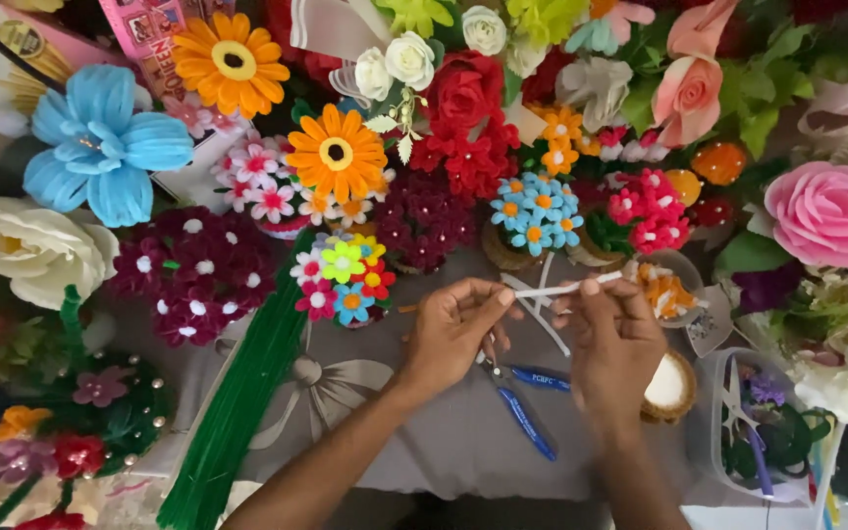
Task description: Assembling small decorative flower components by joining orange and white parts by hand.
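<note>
My left hand (pixel 455 329) and my right hand (pixel 612 339) meet over the middle of a grey cloth (pixel 444 442). Between their fingertips they pinch a white pipe cleaner (pixel 554 290), which runs level from one hand to the other. More white pipe cleaner pieces (pixel 540 316) hang crossed just below it. Under my hands lies a pair of pliers with blue handles (pixel 527 407). A bundle of green pipe cleaners (pixel 238 402) lies slantwise to the left of my left forearm.
Handmade flowers of many colours crowd the far half: a blue flower (pixel 100 142), orange daisies (pixel 338 152), red roses (pixel 463 93), a pink rose (pixel 829 211). A small multicoloured bouquet (pixel 344 280) stands near my left hand. A clear tub with scissors (pixel 768 432) sits at right.
</note>
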